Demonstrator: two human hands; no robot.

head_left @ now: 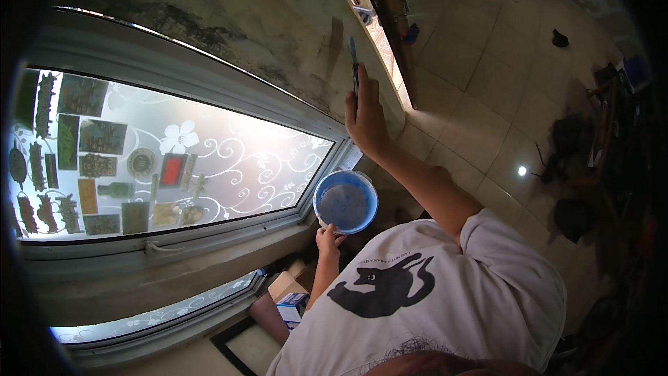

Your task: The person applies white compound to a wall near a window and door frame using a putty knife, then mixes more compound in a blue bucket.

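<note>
My right hand [367, 113] is raised to the upper middle of the head view, fingers wrapped round the dark handle of a slim putty knife [353, 52]. Its narrow bluish blade points up beside the stained wall [278, 35]; whether it touches the wall I cannot tell. My left hand [328, 238] grips the near rim of a round blue bucket [366, 210] below the window's right end. Greyish-white material [341, 202] covers the bucket's bottom and smears its inner side. A brownish streak [334, 45] marks the wall just left of the blade.
A frosted window [243, 167] with white floral scrolls and several flat stickers or magnets fills the left. An open door [383, 21] stands beyond the wall's edge. Tiled floor [473, 49] and dark clutter [574, 146] lie right. A blue-white box [292, 306] sits below my left arm.
</note>
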